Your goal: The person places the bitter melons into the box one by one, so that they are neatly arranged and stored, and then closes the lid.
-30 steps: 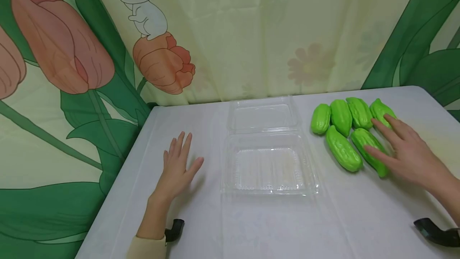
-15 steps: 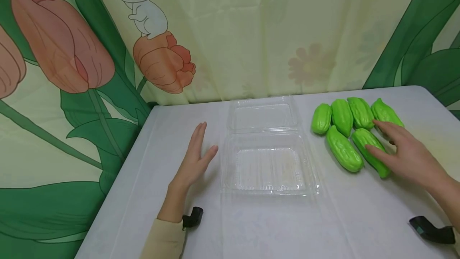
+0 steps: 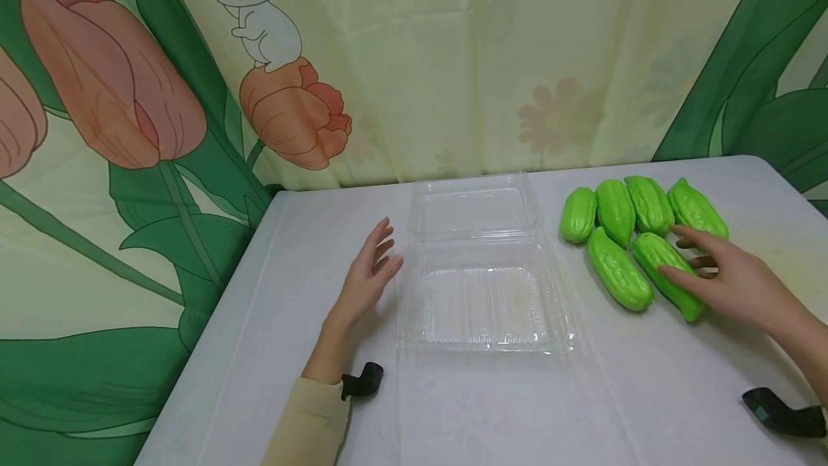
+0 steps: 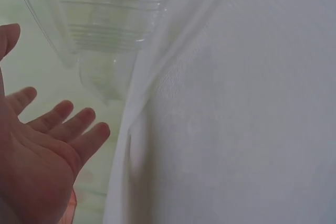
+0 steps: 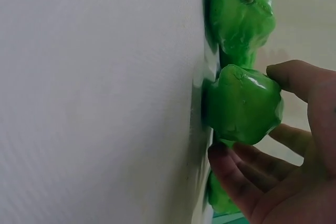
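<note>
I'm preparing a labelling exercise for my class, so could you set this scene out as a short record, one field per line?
Table: covered in white
Container: clear, lid open toward the back
Green vegetables: six, right of the container; four behind, two in front
Left hand: just left of the container, holding nothing
Right hand: thumb and fingers around the front-right vegetable; whether it grips firmly is unclear
Backdrop: printed with flowers

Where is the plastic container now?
In the head view, the plastic container lies open near centre, right of the left hand, left of the green vegetables.
</note>
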Demonstrator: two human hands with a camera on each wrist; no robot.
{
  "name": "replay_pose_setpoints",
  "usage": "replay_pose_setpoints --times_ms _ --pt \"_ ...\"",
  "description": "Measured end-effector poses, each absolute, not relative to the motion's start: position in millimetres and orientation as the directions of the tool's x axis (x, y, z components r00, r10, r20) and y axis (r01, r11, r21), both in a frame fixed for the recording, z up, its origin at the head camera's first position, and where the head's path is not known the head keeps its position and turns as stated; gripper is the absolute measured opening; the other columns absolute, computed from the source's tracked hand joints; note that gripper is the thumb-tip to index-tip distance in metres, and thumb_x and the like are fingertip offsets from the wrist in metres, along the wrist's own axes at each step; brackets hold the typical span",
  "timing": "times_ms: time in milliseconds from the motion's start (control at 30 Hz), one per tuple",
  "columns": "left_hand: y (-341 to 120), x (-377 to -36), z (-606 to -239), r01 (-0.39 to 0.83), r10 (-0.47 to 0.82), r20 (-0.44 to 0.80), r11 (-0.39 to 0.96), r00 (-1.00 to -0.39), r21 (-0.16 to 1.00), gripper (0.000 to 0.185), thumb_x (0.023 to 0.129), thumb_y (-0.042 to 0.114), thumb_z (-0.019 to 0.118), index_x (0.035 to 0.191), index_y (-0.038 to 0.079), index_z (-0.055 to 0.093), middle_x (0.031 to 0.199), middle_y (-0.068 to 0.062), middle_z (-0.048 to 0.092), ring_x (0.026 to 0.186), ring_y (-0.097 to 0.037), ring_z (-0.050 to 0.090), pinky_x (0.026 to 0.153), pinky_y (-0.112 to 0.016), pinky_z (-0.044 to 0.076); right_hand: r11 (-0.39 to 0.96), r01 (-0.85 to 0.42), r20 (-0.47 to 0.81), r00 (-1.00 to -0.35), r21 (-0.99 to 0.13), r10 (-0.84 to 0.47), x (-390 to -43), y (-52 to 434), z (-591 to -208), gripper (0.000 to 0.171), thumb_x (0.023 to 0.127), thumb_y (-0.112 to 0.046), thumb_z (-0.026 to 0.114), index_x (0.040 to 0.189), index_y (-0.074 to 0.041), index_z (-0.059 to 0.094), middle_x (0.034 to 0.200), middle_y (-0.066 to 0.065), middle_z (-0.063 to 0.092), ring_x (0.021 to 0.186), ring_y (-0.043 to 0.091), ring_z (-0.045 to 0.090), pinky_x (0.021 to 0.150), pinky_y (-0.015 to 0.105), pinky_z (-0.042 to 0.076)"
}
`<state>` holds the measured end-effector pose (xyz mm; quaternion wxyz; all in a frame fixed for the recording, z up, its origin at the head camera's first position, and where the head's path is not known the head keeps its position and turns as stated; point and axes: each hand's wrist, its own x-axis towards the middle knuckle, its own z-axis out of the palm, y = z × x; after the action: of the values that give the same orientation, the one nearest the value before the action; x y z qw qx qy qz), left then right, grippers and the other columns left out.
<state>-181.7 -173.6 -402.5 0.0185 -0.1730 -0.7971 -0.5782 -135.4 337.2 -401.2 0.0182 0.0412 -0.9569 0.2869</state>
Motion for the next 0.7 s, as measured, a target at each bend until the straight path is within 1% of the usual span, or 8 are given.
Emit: replay_pose_setpoints --times_ms 167,300,467,567,700 --pt "-169.8 -185.5 -408.8 0.289 0.244 0.230 0.244 -0.942 0.926 0.067 0.101 0.009 0.062 0.159 0.014 0.029 0.153 -0.023 0.039 0.138 -0.037 0.044 0.111 -0.047 0.039 0.846 -0.034 -0.024 -0.998 -0.532 -0.055 -134.2 336.2 -396.0 0.080 0.100 -0.038 0.062 0.152 0.009 0.025 0.131 0.044 0.043 0.110 0.065 0.049 0.078 0.069 0.048" --pt "-167.8 -187.8 -413.3 0.291 0.234 0.237 0.229 -0.943 0.929 0.063 0.101 0.011 0.063 0.157 0.014 0.033 0.149 -0.025 0.043 0.133 -0.035 0.049 0.107 -0.048 0.043 0.853 -0.008 -0.066 -0.997 -0.523 -0.050 -133.7 336.2 -391.9 0.080 0.102 -0.040 0.059 0.153 0.009 0.023 0.132 0.045 0.041 0.111 0.065 0.048 0.078 0.069 0.046" --pt "-166.3 -191.5 -417.0 0.275 0.238 0.226 0.197 -0.945 0.941 0.059 0.100 0.006 0.062 0.154 0.006 0.037 0.144 -0.027 0.048 0.130 -0.037 0.052 0.106 -0.049 0.044 0.854 0.001 -0.068 -0.997 -0.520 -0.041 -134.2 337.6 -390.8 0.078 0.102 -0.041 0.059 0.153 0.008 0.026 0.132 0.045 0.042 0.112 0.064 0.048 0.078 0.069 0.046" --pt "-164.7 -192.3 -416.9 0.266 0.250 0.218 0.180 -0.944 0.947 0.058 0.100 0.002 0.060 0.153 0.001 0.037 0.142 -0.030 0.050 0.128 -0.041 0.053 0.106 -0.049 0.044 0.853 0.006 -0.055 -0.998 -0.521 -0.027 -134.4 340.2 -389.7 0.077 0.102 -0.042 0.059 0.152 0.008 0.028 0.131 0.044 0.043 0.111 0.063 0.050 0.076 0.067 0.047" --pt "-160.1 -185.6 -403.6 0.262 0.266 0.217 0.147 -0.939 0.954 0.055 0.099 -0.002 0.059 0.149 -0.006 0.038 0.138 -0.035 0.050 0.126 -0.046 0.052 0.105 -0.042 0.046 0.849 0.030 -0.058 -0.998 -0.527 -0.001 -135.0 342.1 -384.8 0.079 0.101 -0.043 0.059 0.152 0.008 0.027 0.131 0.043 0.042 0.110 0.062 0.049 0.073 0.063 0.049"
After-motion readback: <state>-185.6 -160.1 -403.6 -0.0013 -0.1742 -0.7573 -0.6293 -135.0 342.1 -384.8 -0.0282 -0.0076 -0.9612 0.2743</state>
